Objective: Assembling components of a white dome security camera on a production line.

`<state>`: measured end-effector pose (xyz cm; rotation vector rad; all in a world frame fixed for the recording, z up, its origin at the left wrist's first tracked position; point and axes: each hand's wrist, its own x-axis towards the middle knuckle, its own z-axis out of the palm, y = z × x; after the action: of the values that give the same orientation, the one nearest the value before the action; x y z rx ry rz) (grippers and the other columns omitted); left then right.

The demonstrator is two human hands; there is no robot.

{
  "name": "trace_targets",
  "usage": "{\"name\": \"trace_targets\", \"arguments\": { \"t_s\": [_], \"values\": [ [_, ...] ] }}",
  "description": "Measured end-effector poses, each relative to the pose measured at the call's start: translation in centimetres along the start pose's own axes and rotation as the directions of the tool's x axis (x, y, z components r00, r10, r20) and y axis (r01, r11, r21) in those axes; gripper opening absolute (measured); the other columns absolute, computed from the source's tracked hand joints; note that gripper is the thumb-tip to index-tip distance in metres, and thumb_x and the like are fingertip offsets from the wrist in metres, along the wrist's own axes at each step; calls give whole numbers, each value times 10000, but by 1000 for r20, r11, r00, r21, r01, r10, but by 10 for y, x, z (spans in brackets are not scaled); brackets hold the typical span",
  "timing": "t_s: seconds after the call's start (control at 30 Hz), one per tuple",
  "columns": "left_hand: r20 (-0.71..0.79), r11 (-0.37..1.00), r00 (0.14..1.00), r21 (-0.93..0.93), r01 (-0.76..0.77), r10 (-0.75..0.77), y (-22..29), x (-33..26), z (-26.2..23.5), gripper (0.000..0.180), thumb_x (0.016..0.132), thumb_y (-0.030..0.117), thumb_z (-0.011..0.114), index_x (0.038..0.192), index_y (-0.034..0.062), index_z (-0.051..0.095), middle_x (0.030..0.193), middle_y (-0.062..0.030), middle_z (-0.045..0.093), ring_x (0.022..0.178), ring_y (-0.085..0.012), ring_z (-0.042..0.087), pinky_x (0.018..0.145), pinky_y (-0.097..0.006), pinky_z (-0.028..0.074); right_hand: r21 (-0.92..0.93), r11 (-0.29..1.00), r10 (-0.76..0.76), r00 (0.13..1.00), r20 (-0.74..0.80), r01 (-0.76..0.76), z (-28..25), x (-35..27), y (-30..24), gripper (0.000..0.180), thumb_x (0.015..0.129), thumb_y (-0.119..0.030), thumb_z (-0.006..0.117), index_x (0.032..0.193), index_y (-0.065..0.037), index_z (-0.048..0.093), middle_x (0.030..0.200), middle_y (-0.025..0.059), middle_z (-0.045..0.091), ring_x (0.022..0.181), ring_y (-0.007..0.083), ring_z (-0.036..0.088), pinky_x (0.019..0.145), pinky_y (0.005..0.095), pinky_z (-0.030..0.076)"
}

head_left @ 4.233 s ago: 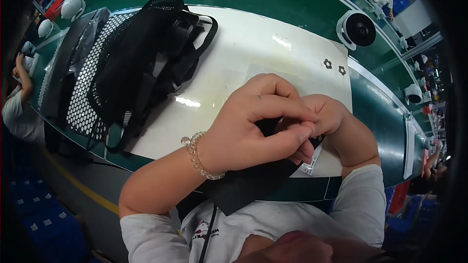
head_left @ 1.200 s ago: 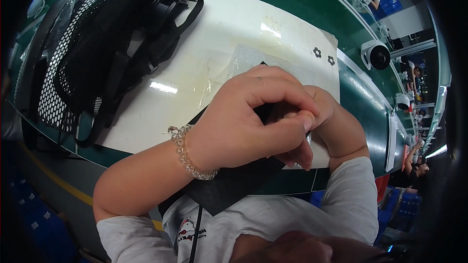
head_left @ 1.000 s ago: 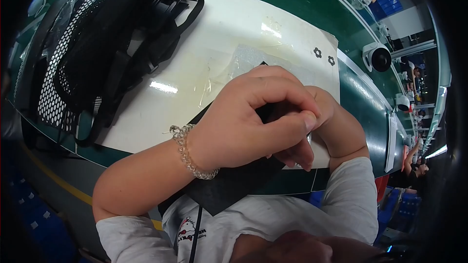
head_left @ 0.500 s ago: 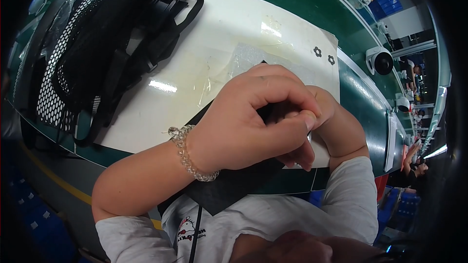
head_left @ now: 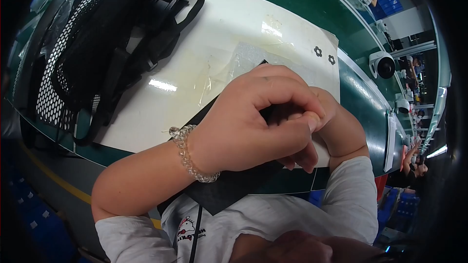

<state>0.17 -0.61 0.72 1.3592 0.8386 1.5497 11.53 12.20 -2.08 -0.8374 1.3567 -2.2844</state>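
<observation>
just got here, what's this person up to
A person has both hands together above a black sheet. The left hand is pinched, thumb to forefinger, in front of the right hand, which is partly hidden; anything between the fingertips is too small to make out. A strapped black mesh item lies to the left on a white mat.

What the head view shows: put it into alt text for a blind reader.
A person's left hand partly hides their right hand over black material; any grip is unclear. A white sheet lies on the green table, with a black mesh item at left and two dark flower shapes farther right.
</observation>
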Motion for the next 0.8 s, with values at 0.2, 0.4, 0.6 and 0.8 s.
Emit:
{"name": "trace_targets", "arguments": {
  "t_s": [0.2,0.4,0.6,0.8],
  "values": [
    [-5,999,1000,-45,17,-17,1,1,1,136,749,53,577,876,47,625,891,-61,554,819,-143,536,746,-265,424,32,991,-133,989,63,131,-3,5,4,491,911,-326,386,676,22,639,680,100,632,722,236,586,709,298,449],
    [-15,999,1000,-28,-16,15,0,0,1,145,745,37,575,882,50,622,893,-62,551,821,-142,533,744,-264,424,147,984,127,980,-152,-105,16,12,-27,473,899,-316,399,694,39,634,688,115,631,725,245,588,715,311,450],
    [4,998,998,15,-60,60,1,2,2,148,743,25,572,881,50,619,894,-64,550,825,-143,530,744,-268,424,17,996,-93,995,47,92,1,6,-1,476,896,-318,400,688,42,632,685,121,629,717,248,587,708,317,452],
    [-40,1000,999,-15,-17,16,-5,-4,-4,122,759,49,563,872,49,612,900,-60,545,833,-140,526,755,-269,418,117,980,182,967,-178,-163,10,17,-27,480,902,-314,400,660,23,641,652,113,626,712,248,585,681,298,455]
  ]
}}
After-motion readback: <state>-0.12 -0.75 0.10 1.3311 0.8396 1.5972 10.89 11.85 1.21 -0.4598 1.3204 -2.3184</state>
